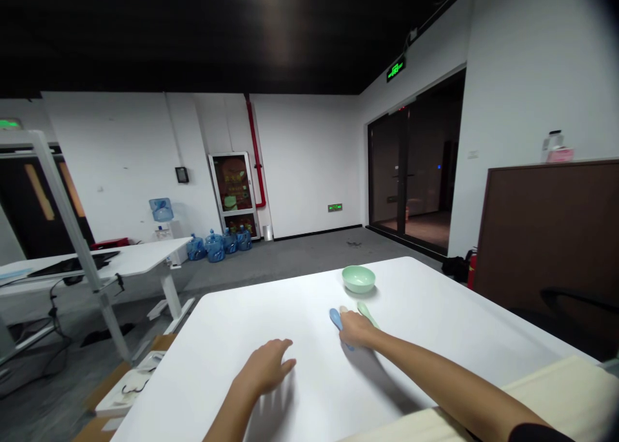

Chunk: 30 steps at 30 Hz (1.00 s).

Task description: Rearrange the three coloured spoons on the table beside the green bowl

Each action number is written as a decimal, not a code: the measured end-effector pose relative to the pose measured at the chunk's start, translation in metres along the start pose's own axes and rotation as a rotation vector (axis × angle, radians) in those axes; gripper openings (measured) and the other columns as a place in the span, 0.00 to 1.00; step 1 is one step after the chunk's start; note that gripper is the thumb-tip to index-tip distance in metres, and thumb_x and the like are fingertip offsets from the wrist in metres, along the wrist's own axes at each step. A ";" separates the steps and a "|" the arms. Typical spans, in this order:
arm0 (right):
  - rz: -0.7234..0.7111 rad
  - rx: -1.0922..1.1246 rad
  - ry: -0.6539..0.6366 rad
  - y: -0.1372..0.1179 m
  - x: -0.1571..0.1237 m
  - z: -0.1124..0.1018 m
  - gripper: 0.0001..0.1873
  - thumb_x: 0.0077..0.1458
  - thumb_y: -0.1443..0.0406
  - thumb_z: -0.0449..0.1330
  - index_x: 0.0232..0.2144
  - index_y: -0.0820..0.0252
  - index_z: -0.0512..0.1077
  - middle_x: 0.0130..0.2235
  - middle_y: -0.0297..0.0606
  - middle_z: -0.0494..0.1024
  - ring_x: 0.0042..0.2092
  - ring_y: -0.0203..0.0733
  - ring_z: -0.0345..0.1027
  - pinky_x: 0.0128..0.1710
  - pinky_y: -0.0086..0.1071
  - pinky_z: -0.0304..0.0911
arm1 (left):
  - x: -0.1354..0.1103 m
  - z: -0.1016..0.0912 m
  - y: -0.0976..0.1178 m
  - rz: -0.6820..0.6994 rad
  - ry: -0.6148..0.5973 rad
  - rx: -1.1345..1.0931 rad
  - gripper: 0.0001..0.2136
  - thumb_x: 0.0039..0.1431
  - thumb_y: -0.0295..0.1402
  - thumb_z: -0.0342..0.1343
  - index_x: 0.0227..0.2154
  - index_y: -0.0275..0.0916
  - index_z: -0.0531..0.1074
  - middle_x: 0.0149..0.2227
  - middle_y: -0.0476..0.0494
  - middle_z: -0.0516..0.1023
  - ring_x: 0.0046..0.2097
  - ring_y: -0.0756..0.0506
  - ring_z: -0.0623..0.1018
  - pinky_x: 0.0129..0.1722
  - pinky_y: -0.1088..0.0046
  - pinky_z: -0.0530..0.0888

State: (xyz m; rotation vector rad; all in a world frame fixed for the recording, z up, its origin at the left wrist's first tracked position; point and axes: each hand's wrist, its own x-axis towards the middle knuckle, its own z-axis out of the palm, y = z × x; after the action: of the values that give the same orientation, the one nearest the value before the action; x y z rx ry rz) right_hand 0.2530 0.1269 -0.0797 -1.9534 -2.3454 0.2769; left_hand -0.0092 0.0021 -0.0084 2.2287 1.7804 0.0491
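Note:
Over the middle of the white table (222,339), my right hand (356,330) is lowered among three spoons, its fingers curled down and close together. A blue spoon (334,317) lies at the fingertips, with part of its handle covered by them. Just behind the knuckles shows the tip of a beige spoon (343,309); its remainder is hidden by the hand. To the right of the hand lies a light green spoon (366,312). A green bowl (358,279) stands upright beyond the spoons. My left hand (267,366) hovers over the table to the left, fingers apart and holding nothing.
A cream cloth (556,390) lies along the table's near right edge. Beyond the right side stands a brown partition (551,236). On the left are cardboard boxes (109,390) and another white desk (145,255). Blue water bottles (215,247) stand on the floor behind.

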 end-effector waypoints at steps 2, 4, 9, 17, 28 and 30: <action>0.022 0.032 0.004 -0.002 -0.002 0.000 0.19 0.44 0.67 0.61 0.42 0.61 0.66 0.42 0.46 0.77 0.42 0.47 0.73 0.31 0.30 0.56 | 0.000 0.001 0.000 0.001 0.002 0.001 0.27 0.60 0.48 0.44 0.60 0.43 0.62 0.59 0.40 0.69 0.58 0.38 0.69 0.56 0.59 0.65; 0.026 0.072 0.032 -0.003 -0.003 -0.003 0.17 0.46 0.65 0.61 0.41 0.62 0.68 0.42 0.47 0.77 0.42 0.47 0.73 0.30 0.29 0.55 | 0.001 0.001 0.000 0.002 0.003 0.007 0.27 0.60 0.48 0.43 0.60 0.42 0.62 0.59 0.39 0.69 0.58 0.38 0.69 0.56 0.60 0.66; 0.008 0.149 0.066 0.005 -0.001 -0.020 0.11 0.52 0.59 0.59 0.27 0.63 0.72 0.33 0.43 0.79 0.34 0.41 0.73 0.28 0.27 0.54 | 0.001 0.001 0.000 -0.005 -0.007 0.006 0.27 0.60 0.48 0.43 0.60 0.43 0.62 0.59 0.40 0.69 0.58 0.38 0.70 0.56 0.60 0.66; 0.071 0.075 0.162 0.070 -0.012 -0.057 0.12 0.54 0.59 0.56 0.26 0.62 0.73 0.31 0.43 0.77 0.33 0.42 0.71 0.28 0.28 0.53 | 0.004 0.005 -0.004 0.007 -0.001 0.007 0.27 0.60 0.48 0.43 0.60 0.44 0.62 0.60 0.41 0.69 0.59 0.38 0.69 0.56 0.60 0.65; 0.353 0.032 0.138 0.156 -0.006 -0.036 0.13 0.54 0.65 0.53 0.39 0.65 0.73 0.43 0.50 0.76 0.41 0.47 0.72 0.31 0.31 0.58 | 0.004 0.004 -0.002 -0.001 -0.006 0.020 0.28 0.60 0.48 0.44 0.60 0.43 0.62 0.60 0.41 0.69 0.59 0.38 0.69 0.57 0.61 0.65; 0.384 0.039 0.135 0.164 -0.005 -0.030 0.13 0.54 0.65 0.53 0.39 0.65 0.72 0.43 0.50 0.76 0.41 0.47 0.72 0.32 0.31 0.58 | 0.005 0.004 -0.002 0.000 -0.008 0.021 0.28 0.60 0.48 0.44 0.60 0.43 0.62 0.60 0.41 0.68 0.59 0.38 0.69 0.57 0.61 0.65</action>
State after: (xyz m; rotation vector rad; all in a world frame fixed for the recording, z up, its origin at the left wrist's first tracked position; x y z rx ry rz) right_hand 0.4177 0.1533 -0.0807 -2.3115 -1.8596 0.2032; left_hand -0.0088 0.0059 -0.0137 2.2399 1.7848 0.0216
